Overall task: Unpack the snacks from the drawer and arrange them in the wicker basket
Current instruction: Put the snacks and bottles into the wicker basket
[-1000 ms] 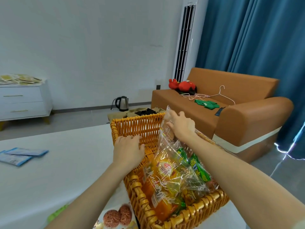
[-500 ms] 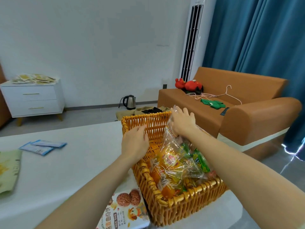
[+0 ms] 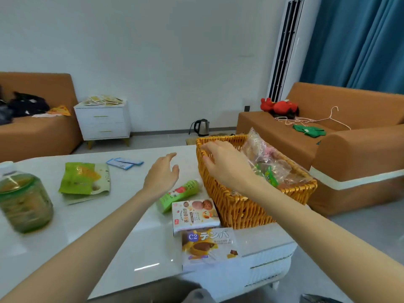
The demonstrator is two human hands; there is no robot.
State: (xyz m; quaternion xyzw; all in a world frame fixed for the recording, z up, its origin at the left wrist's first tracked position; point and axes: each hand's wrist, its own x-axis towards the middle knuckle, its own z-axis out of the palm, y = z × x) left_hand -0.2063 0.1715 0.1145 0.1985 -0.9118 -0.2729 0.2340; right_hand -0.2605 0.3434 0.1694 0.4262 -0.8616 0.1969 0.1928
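You've let go: bag's in.
Your L hand, off the rim now, hovers slack, empty over table; R hand slack, empty above wicker basket w/ clear snack bag inside.

A glossy white table is filling the foreground. Behind it, a white two-drawer nightstand is standing against the wall, with flat yellowish packets lying on top. An electric kettle is sitting on the floor. An orange sofa at right is holding a red plush toy, a wire hanger and a green garment. A tower air conditioner is standing beside blue curtains
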